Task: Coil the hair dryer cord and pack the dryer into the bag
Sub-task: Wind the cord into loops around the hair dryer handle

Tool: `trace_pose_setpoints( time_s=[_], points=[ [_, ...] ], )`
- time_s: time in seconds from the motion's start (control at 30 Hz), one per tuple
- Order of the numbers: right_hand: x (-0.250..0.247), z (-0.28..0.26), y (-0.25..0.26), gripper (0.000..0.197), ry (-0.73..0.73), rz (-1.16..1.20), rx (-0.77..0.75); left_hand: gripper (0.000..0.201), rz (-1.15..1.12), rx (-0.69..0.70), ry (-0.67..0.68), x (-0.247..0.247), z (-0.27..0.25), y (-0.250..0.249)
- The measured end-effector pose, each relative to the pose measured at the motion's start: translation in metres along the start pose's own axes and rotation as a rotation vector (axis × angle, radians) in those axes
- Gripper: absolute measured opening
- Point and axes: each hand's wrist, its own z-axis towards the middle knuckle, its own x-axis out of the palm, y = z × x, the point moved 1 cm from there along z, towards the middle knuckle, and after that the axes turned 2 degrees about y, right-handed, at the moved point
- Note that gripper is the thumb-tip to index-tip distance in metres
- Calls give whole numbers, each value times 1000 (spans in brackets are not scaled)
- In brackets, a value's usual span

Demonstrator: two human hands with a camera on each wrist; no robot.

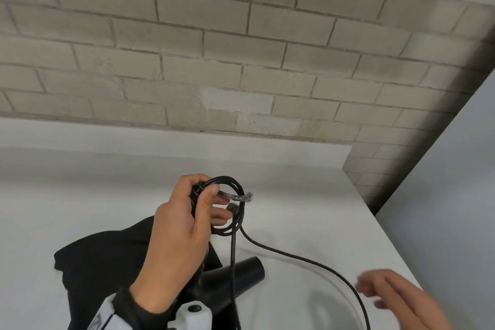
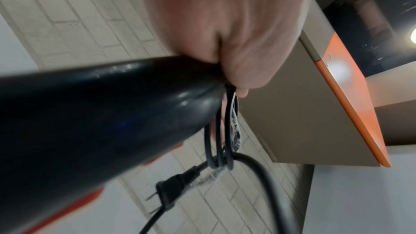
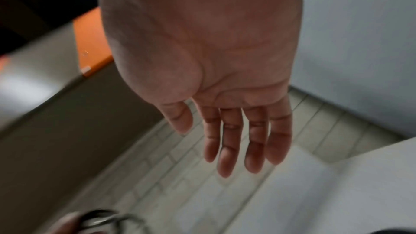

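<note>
In the head view my left hand (image 1: 211, 205) is raised over the white table and grips several loops of the black cord (image 1: 235, 211). The black hair dryer (image 1: 235, 280) hangs just below that hand, nozzle pointing up and right. The left wrist view shows the dryer's body (image 2: 90, 122) pressed against the palm, the cord loops (image 2: 221, 140) hanging from the fist and the plug (image 2: 170, 190) dangling beneath. A loose length of cord (image 1: 308, 260) curves off towards the lower right. A black bag (image 1: 101, 270) lies flat on the table at the left. My right hand (image 1: 385, 296) hovers at the lower right, its fingers (image 3: 234, 140) straight and holding nothing.
The white table (image 1: 294, 177) ends at a grey brick wall (image 1: 241, 61) behind. A pale grey panel (image 1: 450, 209) stands along the table's right edge. An orange-edged board (image 2: 351, 99) shows in the left wrist view.
</note>
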Motion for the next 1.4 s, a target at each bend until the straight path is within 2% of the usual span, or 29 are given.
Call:
trace_pose_setpoints(
  time_s=[0.07,0.17,0.27,0.37,0.47,0.6,0.67,0.73,0.77,0.87,0.97,1.03,1.07,1.1,1.17,1.2,1.27,1.3,1.33,1.37,1.4],
  points=[
    [14,-8,30,17,118,12,45,17,19,14,29,7,-3,-2],
    [67,-2,35,12,250,85,42,19,39,29,54,13,-6,-5],
    [110,4,38,21,358,96,35,22,53,43,67,15,-8,-5],
    [121,5,48,11,500,223,12,24,52,43,51,14,-8,-4],
    [109,-1,52,18,576,376,-58,24,60,47,13,12,-5,-1],
    [74,-7,45,21,432,351,-198,19,46,52,-24,8,-2,3],
    [54,-8,28,26,337,227,-278,17,34,47,-28,7,-1,4],
    [39,-8,12,20,279,55,-373,18,29,48,-20,7,0,4],
    [34,-7,4,15,261,-35,-404,18,29,52,-11,8,-1,4],
    [23,-5,-15,23,258,-207,-433,20,36,64,13,13,-3,5],
    [15,-10,-22,20,284,-59,-427,19,32,58,-17,12,-1,5],
    [9,-13,-22,12,189,122,-371,21,9,49,-49,5,4,6],
    [4,-15,-23,22,143,189,-326,25,3,45,-56,1,5,7],
    [6,-14,-26,29,84,209,-311,29,-1,41,-57,-2,7,7],
    [10,-13,-28,12,-35,-7,-371,33,-9,36,-51,-5,7,8],
    [11,-11,-29,16,-42,-136,-350,31,-9,38,-46,-5,6,7],
    [22,-12,-42,34,99,-240,-251,26,-7,43,-31,-2,3,5],
    [29,-9,-46,30,158,-317,-211,24,-5,47,-23,-1,1,5],
    [35,-6,-48,17,220,-398,-158,23,-3,53,-12,1,-1,5],
    [37,-1,-51,25,219,-519,-218,22,-3,57,-1,3,-2,4],
    [42,1,-46,37,231,-513,-242,21,-2,63,13,5,-4,4]
  ],
)
